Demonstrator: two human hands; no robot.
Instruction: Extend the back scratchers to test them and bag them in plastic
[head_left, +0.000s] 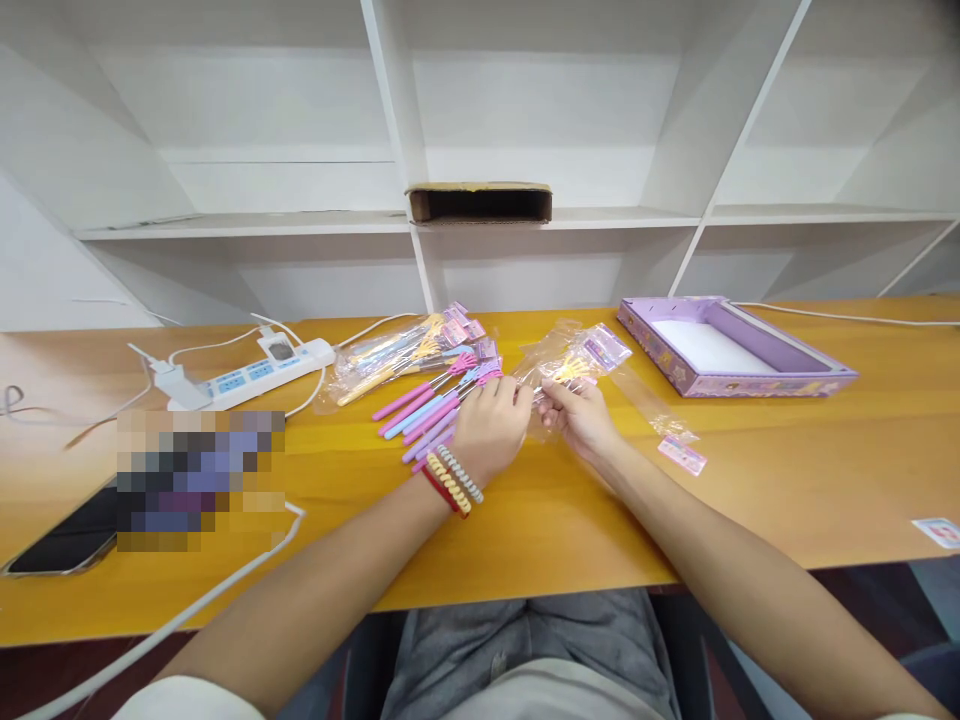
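Several loose back scratchers with pink, blue and purple handles, metal shafts and claw-like heads lie fanned out on the table, partly under my left hand. Its fingers are curled together at the left edge of a clear plastic bag; what they grip is hidden. My right hand pinches that clear plastic bag, thumb and index finger together. Yellow claw-like heads and a purple header card show at the bag. Bagged back scratchers are piled to the left, behind the loose ones.
A purple tray-like box stands at the back right. Nearer me lies a clear wrapper with a pink label. On the left are a white power strip, cables and a phone. A cardboard box sits on the shelf.
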